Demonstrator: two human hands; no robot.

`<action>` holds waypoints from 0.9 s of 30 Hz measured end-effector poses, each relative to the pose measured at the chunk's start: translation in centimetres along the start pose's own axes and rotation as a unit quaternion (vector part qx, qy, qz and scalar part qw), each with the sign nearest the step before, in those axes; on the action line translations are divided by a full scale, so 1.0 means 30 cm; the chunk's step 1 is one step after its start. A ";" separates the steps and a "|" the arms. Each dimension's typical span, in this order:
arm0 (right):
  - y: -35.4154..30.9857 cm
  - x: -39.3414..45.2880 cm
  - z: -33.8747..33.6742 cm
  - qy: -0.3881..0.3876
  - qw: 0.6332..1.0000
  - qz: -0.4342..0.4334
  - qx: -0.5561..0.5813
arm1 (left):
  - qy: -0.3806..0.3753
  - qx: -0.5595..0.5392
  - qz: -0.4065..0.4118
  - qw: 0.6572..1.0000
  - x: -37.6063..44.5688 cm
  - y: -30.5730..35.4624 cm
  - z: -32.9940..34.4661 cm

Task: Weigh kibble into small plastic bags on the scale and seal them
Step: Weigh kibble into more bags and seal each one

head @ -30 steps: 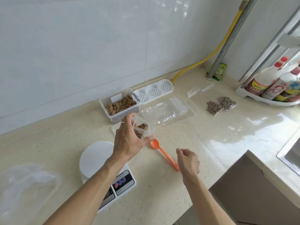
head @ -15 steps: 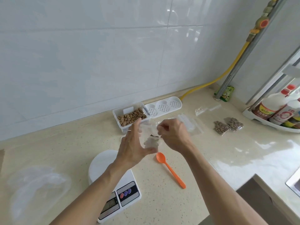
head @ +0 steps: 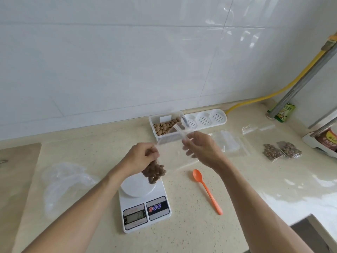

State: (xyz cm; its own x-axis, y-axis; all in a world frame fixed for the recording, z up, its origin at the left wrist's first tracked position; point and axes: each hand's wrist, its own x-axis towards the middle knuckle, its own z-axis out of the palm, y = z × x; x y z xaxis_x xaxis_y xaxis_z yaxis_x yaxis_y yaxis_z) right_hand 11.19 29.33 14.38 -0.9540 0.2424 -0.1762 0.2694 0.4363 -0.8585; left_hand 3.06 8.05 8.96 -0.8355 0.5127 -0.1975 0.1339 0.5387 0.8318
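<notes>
Head view: left hand (head: 141, 157) pinching the upper edge of a small plastic bag (head: 165, 156), kibble (head: 154, 172) sagging in its lower corner just above the scale (head: 145, 201); right hand (head: 202, 150) gripping the opposite end of the bag's mouth, film stretched between both hands. Beyond the hands, kibble container (head: 166, 127); below the right hand, orange spoon (head: 207, 190); far right of it, two filled bags (head: 281, 152).

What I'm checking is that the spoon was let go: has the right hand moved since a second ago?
Yes. From beside the orange spoon, the right hand went back toward the kibble tub, gripping the bag.
</notes>
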 end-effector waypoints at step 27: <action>0.154 0.037 0.392 -0.003 0.941 -0.103 -0.323 | 0.123 0.390 0.002 0.912 -0.233 -0.391 0.029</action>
State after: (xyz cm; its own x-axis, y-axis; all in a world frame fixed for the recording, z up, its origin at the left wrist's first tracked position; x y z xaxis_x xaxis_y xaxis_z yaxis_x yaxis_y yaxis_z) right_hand 9.84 21.41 4.54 -0.9949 0.0918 -0.0421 0.1010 0.9095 -0.4034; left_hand 7.80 -1.28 0.14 -0.9161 0.4008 0.0071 0.3947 0.8989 0.1902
